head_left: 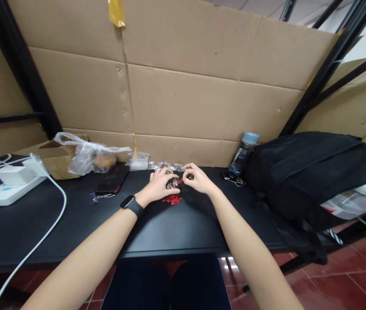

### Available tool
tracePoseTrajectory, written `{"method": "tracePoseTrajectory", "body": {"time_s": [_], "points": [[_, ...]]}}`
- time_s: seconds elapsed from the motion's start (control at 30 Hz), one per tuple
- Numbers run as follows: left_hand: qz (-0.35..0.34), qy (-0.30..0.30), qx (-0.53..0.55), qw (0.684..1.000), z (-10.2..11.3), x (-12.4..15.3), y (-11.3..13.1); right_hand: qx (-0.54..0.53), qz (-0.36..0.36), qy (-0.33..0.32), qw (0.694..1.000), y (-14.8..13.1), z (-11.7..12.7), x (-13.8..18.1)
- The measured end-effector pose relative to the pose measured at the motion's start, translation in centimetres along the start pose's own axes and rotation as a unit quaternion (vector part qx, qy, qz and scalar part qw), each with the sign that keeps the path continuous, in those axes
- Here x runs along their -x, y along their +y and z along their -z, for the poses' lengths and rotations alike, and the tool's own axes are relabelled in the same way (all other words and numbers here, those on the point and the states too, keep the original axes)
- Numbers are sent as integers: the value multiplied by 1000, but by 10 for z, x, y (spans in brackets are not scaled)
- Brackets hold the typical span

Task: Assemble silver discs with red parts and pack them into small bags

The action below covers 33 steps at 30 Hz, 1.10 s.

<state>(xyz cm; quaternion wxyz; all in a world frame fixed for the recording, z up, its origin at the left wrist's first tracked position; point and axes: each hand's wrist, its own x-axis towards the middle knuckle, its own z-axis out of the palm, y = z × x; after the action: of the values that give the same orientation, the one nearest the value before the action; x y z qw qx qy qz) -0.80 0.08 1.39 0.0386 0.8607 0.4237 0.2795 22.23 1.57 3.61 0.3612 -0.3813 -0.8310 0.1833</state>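
A person's two bare hands meet over a black surface (183, 234), near its far side. The left hand (157, 186) is bent, its thumb and forefinger nearly closed around a small, clear, shiny piece (175, 182), partly hidden by the fingers. The right hand (198, 178) has thumb and forefinger pinched together, seemingly on a strand of a thin red cord (172, 199); the rest of that cord lies in a loose tangle just below the left thumb.

The handling looks to be midway: cord and clear piece are together at the fingertips, but whether they are joined cannot be made out. Most of the cord lies slack, and nothing here looks plainly finished. Just behind the hands is a row of small, clear, shiny plastic packets (173, 167); whether those are done or waiting is unclear.

Room beyond is short, with an upright brown cardboard panel (183, 99) along the back edge. To the left lies a flat dark phone (111, 180); to the right stand a clear bottle with a blue lid (243, 153) and a bulky black backpack (312, 168). The widest open stretch is in front, between the forearms, up to the near edge.
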Motion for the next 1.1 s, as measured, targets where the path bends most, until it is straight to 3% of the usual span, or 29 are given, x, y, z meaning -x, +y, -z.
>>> {"method": "tracePoseTrajectory", "body": {"time_s": [0.33, 0.63, 0.77, 0.93, 1.1], "points": [[19, -28, 14, 999, 0, 1, -13, 37, -37, -39, 998, 20, -2, 2], [-10, 12, 15, 1000, 1, 0, -37, 65, -49, -60, 995, 27, -6, 1], [77, 0, -87, 993, 6, 3, -46, 82, -44, -58, 994, 27, -5, 1], [211, -22, -203, 956, 8, 11, -66, 92, -33, -60, 993, 24, -4, 2], [247, -30, -214, 945, 10, 15, -78, 89, -34, -70, 993, 25, -3, 4]]}}
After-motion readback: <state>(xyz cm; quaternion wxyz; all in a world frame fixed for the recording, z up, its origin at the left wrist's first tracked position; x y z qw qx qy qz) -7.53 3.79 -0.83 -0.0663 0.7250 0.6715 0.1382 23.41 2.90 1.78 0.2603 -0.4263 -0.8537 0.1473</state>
